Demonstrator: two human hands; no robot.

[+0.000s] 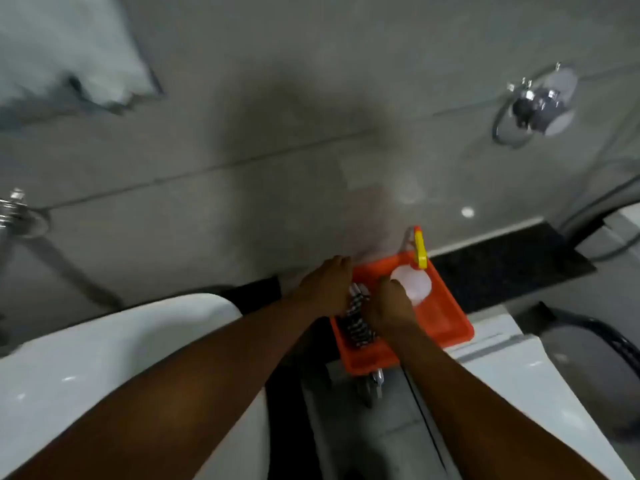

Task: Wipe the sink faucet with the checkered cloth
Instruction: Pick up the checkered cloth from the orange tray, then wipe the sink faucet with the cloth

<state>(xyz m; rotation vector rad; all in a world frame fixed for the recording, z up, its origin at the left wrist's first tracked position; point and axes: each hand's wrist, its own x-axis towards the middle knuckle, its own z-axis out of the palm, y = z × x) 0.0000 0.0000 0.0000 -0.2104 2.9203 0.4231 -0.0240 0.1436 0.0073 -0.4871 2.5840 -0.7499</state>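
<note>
The black-and-white checkered cloth (356, 320) lies bunched in the left part of an orange tray (446, 320). My left hand (325, 282) curls over the cloth's far end at the tray's left rim. My right hand (388, 303) is closed on the cloth's right side, its knuckles against a white spray bottle (414, 284) with a yellow trigger (420, 249). A chrome tap (14, 209) sticks out of the wall at the far left, above the white sink (104, 358). The picture is blurred.
A chrome valve with a ring (536, 105) is mounted on the grey tiled wall at the upper right. A dark stone ledge (502, 268) runs behind the tray. A white appliance top (519, 375) lies to the right, with a hose (595, 206) above it.
</note>
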